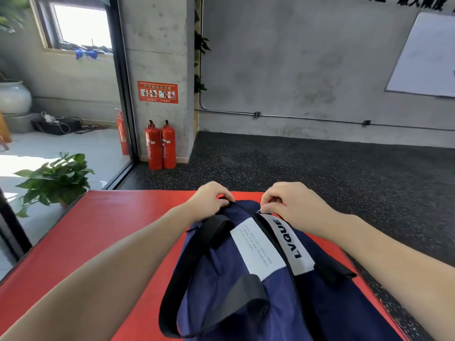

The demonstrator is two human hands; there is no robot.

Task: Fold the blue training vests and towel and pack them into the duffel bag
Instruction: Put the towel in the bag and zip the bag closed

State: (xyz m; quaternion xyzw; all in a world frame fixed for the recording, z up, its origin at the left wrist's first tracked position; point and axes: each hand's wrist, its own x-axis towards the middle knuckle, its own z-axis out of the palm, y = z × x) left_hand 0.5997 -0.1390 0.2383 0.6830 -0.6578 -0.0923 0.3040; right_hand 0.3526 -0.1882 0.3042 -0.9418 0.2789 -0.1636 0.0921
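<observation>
1. Navy fabric duffel bag (pixel 246 291) with black webbing handles (pixel 216 232) and white printed labels lay lengthwise on the red padded mat (pixel 98 242) in front of me, its far end pointing away.
2. My left hand (pixel 209 198) gripped the far end of the bag, fingers curled over the black edge, while my right hand (pixel 293 203) pinched the small metal zipper pull (pixel 258 211) at the far end of the zip.
3. I saw no blue vests or towel anywhere on the mat, and the zip looked closed along its visible length, so I judged the folding and packing done and only the closing being finished; I could not see inside to be sure.
4. Beyond the mat lay dark speckled rubber flooring (pixel 320 173), a bare concrete wall, two red fire extinguishers (pixel 160 146) beside a pillar, a whiteboard (pixel 423 57) at right and a leafy potted plant (pixel 54 180) at left.
</observation>
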